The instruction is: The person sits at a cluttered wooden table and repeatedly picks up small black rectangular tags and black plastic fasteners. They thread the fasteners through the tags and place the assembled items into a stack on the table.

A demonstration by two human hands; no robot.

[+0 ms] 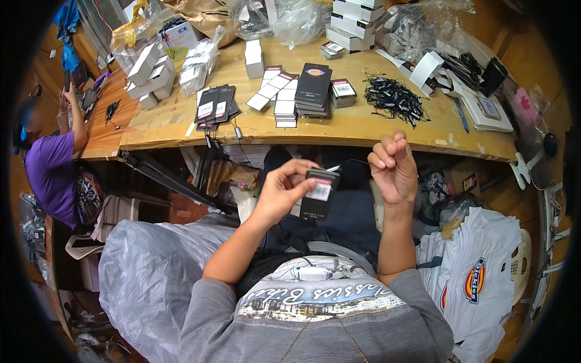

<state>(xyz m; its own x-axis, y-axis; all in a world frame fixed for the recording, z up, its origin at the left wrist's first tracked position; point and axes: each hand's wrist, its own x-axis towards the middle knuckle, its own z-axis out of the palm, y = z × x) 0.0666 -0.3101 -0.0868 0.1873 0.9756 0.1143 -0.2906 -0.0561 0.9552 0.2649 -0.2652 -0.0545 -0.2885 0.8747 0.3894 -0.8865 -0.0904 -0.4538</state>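
Above my lap, my left hand (287,189) grips a black hang tag (316,209) between thumb and fingers. A white barcode sticker with a red band shows on the tag's upper part. From the tag's top edge a thin dark string (354,161) runs over to my right hand (394,168). That hand is raised just short of the table edge, its fingertips pinched together on the string. On the table ahead, a stack of black hang tags (313,91) stands beside strips of white stickers (279,91). A heap of black tag strings (396,100) lies to the right.
Stickered black tags (215,106) lie near the table's front edge, left of the stack. White boxes (151,72) are piled at the far left, others (354,24) at the back. White folded shirts (472,272) sit at my right, a large plastic bag (151,272) at my left. A person in purple (51,157) works at left.
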